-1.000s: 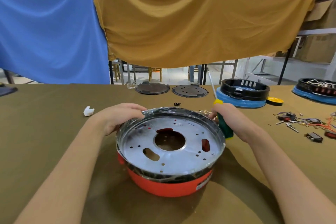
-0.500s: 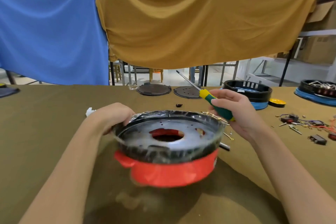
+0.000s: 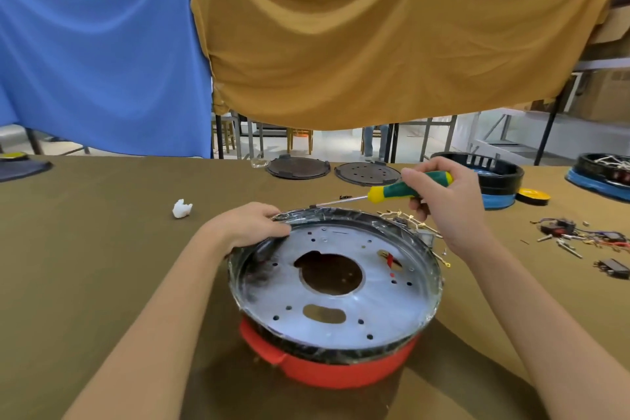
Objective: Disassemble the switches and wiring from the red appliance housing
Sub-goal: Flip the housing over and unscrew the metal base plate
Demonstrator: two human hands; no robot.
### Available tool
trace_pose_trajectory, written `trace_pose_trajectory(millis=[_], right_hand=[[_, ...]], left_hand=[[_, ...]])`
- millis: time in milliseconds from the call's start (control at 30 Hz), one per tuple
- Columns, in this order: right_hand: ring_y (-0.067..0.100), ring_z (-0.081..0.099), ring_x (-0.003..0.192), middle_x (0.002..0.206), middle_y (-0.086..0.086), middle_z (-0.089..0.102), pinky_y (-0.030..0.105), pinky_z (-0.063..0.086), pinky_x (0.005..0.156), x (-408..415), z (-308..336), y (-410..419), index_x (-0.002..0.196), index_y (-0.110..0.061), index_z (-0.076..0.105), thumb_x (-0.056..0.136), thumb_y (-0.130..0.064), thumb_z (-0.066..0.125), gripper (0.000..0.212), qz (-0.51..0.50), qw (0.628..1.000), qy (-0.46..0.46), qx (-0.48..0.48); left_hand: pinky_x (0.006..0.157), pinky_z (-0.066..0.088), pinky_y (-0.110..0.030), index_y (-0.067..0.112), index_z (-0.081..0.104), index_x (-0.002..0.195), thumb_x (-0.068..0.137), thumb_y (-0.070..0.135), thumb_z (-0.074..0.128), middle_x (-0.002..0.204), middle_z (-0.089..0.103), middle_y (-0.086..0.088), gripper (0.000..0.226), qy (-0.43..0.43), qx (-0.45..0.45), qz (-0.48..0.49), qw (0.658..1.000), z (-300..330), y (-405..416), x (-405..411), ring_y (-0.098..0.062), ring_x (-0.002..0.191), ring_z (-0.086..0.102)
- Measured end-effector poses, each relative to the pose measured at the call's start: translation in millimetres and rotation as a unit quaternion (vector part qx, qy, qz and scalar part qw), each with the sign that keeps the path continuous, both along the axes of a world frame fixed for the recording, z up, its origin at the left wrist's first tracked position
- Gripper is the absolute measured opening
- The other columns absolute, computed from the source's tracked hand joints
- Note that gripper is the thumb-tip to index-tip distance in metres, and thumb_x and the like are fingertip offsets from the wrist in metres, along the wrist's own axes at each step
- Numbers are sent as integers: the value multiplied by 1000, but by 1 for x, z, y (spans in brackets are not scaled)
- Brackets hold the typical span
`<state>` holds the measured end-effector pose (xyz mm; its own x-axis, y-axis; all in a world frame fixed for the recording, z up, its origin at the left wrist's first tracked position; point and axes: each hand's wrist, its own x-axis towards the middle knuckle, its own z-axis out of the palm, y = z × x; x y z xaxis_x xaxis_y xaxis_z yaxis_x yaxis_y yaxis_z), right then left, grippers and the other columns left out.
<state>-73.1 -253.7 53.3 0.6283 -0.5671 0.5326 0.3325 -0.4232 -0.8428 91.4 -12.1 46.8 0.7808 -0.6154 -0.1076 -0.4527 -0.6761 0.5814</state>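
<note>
The red appliance housing (image 3: 341,368) sits on the table in front of me, tilted slightly toward me. Its silver perforated metal plate (image 3: 358,310) faces up, ringed by a black rim under clear film. My left hand (image 3: 249,225) grips the far left rim. My right hand (image 3: 446,204) holds a green and yellow screwdriver (image 3: 395,192) above the far rim, shaft pointing left. Red wiring shows through a slot (image 3: 388,257) at the plate's right. Loose gold-coloured connectors (image 3: 405,216) lie just behind the housing.
The table (image 3: 85,249) has an olive cloth. Two dark round plates (image 3: 300,168) (image 3: 366,174) lie at the back centre. Black and blue housings (image 3: 494,181) (image 3: 603,174) stand at the right. Removed switches and wires (image 3: 579,232) are scattered right. A white scrap (image 3: 181,209) lies left.
The housing was lifted and tipped, then set back down with the plate facing me. My right hand raised the screwdriver and swung its shaft from pointing up to pointing left.
</note>
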Motion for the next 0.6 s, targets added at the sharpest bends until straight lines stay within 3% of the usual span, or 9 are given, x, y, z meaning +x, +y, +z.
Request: trace_pose_trajectory(millis=[100, 200, 367, 500, 600], right_hand=[[14, 60, 45, 62, 8, 66, 24, 45, 39, 7, 4, 3, 73, -14, 62, 81, -15, 72, 13, -50, 998, -4, -37], [11, 60, 43, 61, 5, 64, 21, 43, 39, 11, 4, 7, 68, -19, 61, 77, -14, 71, 14, -84, 993, 4, -78], [10, 60, 44, 59, 1, 61, 24, 48, 40, 11, 7, 8, 67, -15, 62, 74, -16, 71, 11, -109, 990, -5, -88], [10, 59, 47, 60, -2, 60, 34, 53, 44, 6, 10, 9, 67, -15, 62, 71, -24, 69, 12, -116, 988, 5, -98], [10, 59, 47, 60, -3, 59, 43, 55, 47, 4, 10, 9, 66, -14, 61, 73, -19, 70, 12, -115, 989, 9, -92]], left_hand=[[89, 44, -34, 5, 68, 107, 94, 33, 62, 111, 71, -12, 31, 3, -5, -2, 1000, -2, -2, 1, -25, 95, 64], [94, 45, -37, 7, 68, 110, 94, 31, 62, 112, 71, -10, 30, 7, -7, -2, 1000, -2, -2, 0, -25, 102, 65], [86, 45, -36, 10, 68, 107, 94, 33, 62, 108, 71, -8, 27, -1, -2, -1, 1000, -3, -2, 1, -21, 95, 64], [83, 45, -35, 6, 68, 106, 93, 33, 61, 110, 70, -14, 31, -5, -1, 0, 1000, -3, -2, 0, -22, 84, 59], [91, 47, -38, 9, 69, 103, 94, 33, 61, 107, 71, -11, 26, -5, 1, -5, 1000, -2, -2, -1, -25, 92, 65]])
